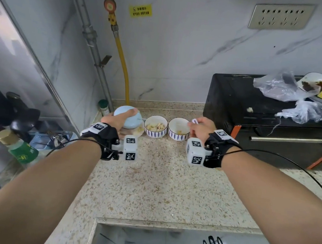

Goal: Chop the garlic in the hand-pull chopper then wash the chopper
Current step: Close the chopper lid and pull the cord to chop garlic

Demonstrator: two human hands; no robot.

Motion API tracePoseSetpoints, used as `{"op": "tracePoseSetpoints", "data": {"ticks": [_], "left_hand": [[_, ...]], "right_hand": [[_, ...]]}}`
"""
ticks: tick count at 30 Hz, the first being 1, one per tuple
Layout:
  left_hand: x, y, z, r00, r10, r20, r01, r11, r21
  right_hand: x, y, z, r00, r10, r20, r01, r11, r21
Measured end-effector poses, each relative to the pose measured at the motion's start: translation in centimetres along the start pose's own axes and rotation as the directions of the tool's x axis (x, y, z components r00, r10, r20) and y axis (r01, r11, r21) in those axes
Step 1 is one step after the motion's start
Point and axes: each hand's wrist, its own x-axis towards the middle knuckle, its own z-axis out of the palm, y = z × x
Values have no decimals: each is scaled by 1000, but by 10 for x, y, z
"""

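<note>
Both hands on the hand-pull chopper at the back of the worktop.

The chopper [134,121], with a light-blue lid, stands on the speckled worktop [149,177] near the wall. The left hand [115,119] lies on the lid, fingers curled over it, gripping it from above. The right hand [200,129] is well to the right of the chopper and pinches the white pull handle [194,121] between its fingertips. Two patterned bowls stand side by side just right of the chopper: the near bowl [153,134] contains garlic cloves [156,126]; the far bowl [176,137] contains a few small pieces. A black oven [239,103] stands at the right.
</note>
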Motion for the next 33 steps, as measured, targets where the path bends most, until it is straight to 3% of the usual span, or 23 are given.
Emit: {"op": "tracePoseSetpoints", "data": {"ticks": [3, 7, 9, 13, 18, 22, 26, 33], "left_hand": [[8, -1, -20, 996, 10, -84, -1, 994, 106], [12, -1, -19, 998, -5, -63, 13, 992, 122], [16, -3, -14, 999, -33, 5, 33, 998, 57], [6, 1, 14, 983, 0, 185, 2, 1000, -10], [-12, 24, 46, 971, 51, 235, -35, 997, -72], [-5, 26, 49, 974, 27, 224, -11, 997, -71], [17, 17, 20, 991, -23, 131, 27, 999, -29], [42, 5, -12, 993, -94, 70, 93, 996, 12]], "right_hand": [[6, 15, -13, 996, 30, -86, -29, 999, 14], [8, 19, -1, 990, 100, -100, -93, 993, 72], [6, 12, 7, 996, 84, -34, -80, 992, 100], [-13, -16, 31, 967, -46, 252, -6, 979, 202], [-25, -57, 50, 931, -120, 344, 4, 948, 318], [-18, -57, 39, 960, -79, 268, -6, 953, 301], [3, -37, 18, 991, 49, 123, -44, 998, -45], [15, -11, -2, 988, 145, 50, -144, 989, -10]]}}
